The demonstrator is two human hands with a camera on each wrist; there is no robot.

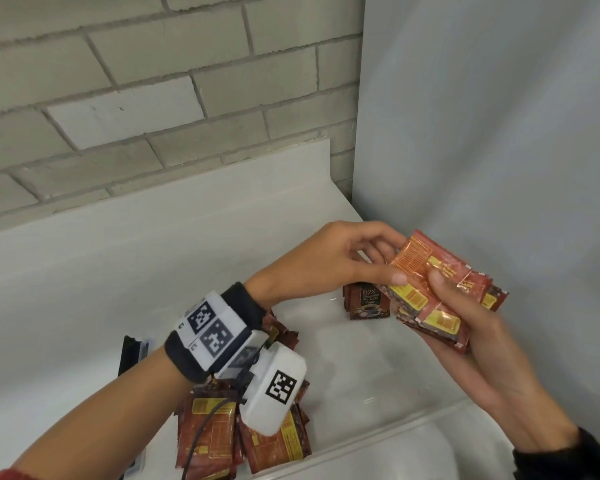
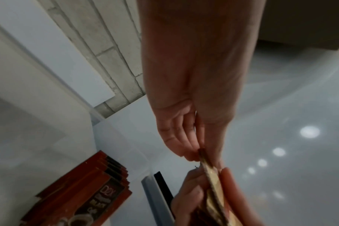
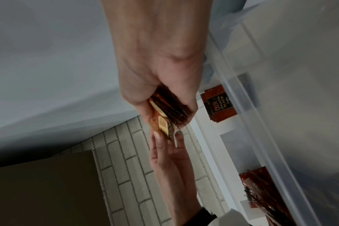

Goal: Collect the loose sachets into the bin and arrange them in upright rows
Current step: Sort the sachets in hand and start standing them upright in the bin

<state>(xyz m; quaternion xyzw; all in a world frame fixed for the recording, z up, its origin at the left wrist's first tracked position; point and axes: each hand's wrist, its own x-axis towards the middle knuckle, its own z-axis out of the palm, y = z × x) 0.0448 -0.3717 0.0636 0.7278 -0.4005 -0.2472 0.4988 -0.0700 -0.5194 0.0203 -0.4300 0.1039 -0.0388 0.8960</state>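
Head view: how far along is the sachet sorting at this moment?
Done: one short upright row of sachets stands at the far end of the clear bin. In hand: the right hand grips a stack of sachets while the left hand pinches its top one. Left: a loose pile of sachets lies jumbled at the bin's near end, unarranged. Early to midway.

Right hand (image 1: 465,327) grips a fanned stack of sachets (image 1: 437,292); left hand (image 1: 329,261) pinches the top one's far-left corner. Beneath, a clear bin (image 1: 378,441) holds a small upright row (image 1: 368,303) far and a loose pile (image 1: 243,431) near left.
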